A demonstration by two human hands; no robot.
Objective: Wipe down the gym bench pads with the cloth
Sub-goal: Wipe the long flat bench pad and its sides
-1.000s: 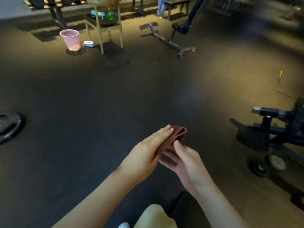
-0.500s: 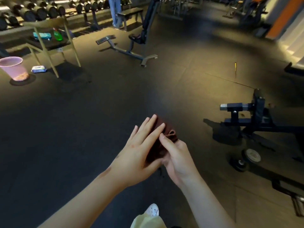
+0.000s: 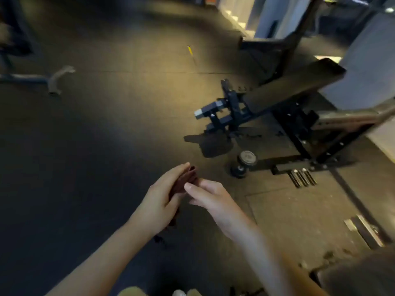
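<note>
Left hand [image 3: 159,201]: I see fingers nearly straight, pinching the cloth [image 3: 184,180] against the thumb.
Right hand [image 3: 210,196]: thumb on cloth; grip I cannot tell.
Cloth: mid-air, well apart from bench [image 3: 299,86].

cloth [image 3: 185,180] mostly behind left hand [image 3: 158,202], bench pad [image 3: 352,117] partly off rt edge, whole view motion-blurred

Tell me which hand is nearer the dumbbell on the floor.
Right. The right hand sits just below and left of the dumbbell; the left hand, holding the cloth, lies farther left, beyond the right.
</note>
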